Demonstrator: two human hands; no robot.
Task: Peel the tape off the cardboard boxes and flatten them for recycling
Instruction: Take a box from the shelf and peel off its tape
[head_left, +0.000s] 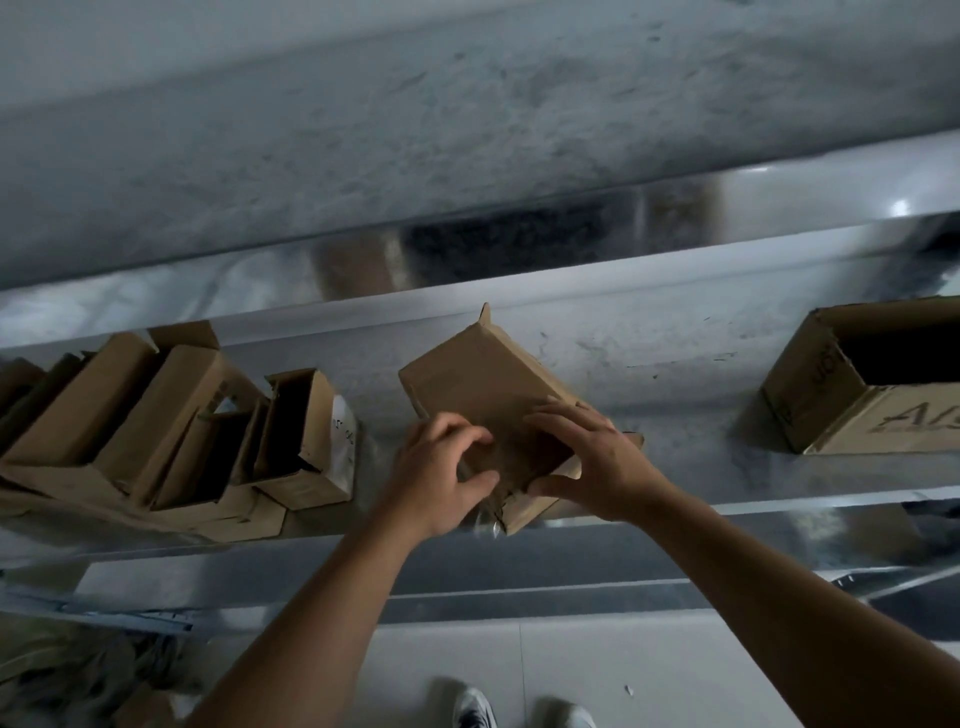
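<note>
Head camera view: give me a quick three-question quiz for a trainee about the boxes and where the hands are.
1. True or false: the large box on the right is open at the top.
2. Multiple choice: the left hand and right hand are A) both on the middle box, B) both on the large box, C) hanging free of every box.
3. Fill in: the cluster of smaller boxes stands to the ___ of the middle box.

Key: 1 true. 2 A. 3 left.
</note>
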